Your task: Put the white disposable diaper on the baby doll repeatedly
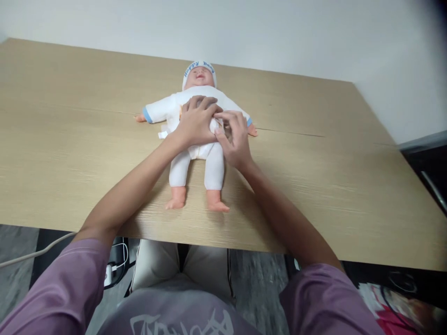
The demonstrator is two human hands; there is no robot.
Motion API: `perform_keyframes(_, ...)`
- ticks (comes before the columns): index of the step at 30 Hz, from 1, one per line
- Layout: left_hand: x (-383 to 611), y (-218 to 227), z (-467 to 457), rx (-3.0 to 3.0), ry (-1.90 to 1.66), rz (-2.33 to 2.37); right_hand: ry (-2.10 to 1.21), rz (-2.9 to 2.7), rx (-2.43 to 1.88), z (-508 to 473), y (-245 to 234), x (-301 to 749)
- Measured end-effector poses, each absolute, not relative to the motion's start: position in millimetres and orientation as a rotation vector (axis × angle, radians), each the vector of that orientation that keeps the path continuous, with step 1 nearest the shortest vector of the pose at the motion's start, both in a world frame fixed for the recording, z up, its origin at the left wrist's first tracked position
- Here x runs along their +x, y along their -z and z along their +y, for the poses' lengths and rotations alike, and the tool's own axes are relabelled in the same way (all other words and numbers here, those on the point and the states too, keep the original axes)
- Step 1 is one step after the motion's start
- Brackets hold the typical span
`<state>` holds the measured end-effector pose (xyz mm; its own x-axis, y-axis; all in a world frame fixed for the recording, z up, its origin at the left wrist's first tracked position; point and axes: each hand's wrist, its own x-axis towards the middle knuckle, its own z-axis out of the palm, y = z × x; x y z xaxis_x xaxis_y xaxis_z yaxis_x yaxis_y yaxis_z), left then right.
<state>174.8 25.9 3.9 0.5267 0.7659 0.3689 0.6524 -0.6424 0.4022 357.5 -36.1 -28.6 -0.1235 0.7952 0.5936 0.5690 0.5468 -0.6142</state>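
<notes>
A baby doll (181,170) in a white suit with blue cuffs and a white cap lies on its back on the wooden table (70,139), head toward the wall. My left hand (196,122) lies over the doll's chest, fingers curled down onto the white cloth. My right hand (236,139) rests at the doll's right side, fingertips pinched on the suit's fabric near the belly. The doll's bare feet point toward me.
The table's near edge runs above my lap. A white cable (31,253) and a plug with cords (113,270) lie on the floor at the left. A dark piece of furniture (429,172) stands at the right, and coloured items (401,307) lie on the floor.
</notes>
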Motion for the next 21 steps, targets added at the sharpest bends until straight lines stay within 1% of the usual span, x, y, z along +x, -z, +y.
perform_keyframes(5,147.9,-18.2,38.4,2.414,-0.734,0.982,-0.195,-1.957,-1.085,-58.2,42.6,362.4)
perform_keyframes(8,118.0,-19.1,43.9,2.243,-0.875,1.032,-0.181,-1.967,-1.091,-54.4,47.6,364.0)
perform_keyframes(11,90.5,-3.9,50.1,2.1,-1.044,1.213,-0.186,-1.969,-1.109,-51.1,49.5,365.3)
perform_keyframes(16,70.9,28.0,61.5,1.996,-0.987,1.235,-0.213,-1.952,-1.106,-52.7,49.9,365.9)
perform_keyframes(18,70.2,32.3,62.1,2.005,-0.994,1.233,-0.209,-1.947,-1.105,-55.1,46.0,364.8)
perform_keyframes(21,66.6,31.0,54.2,2.039,-1.09,1.348,-0.171,-1.924,-1.148,-61.0,30.3,358.5)
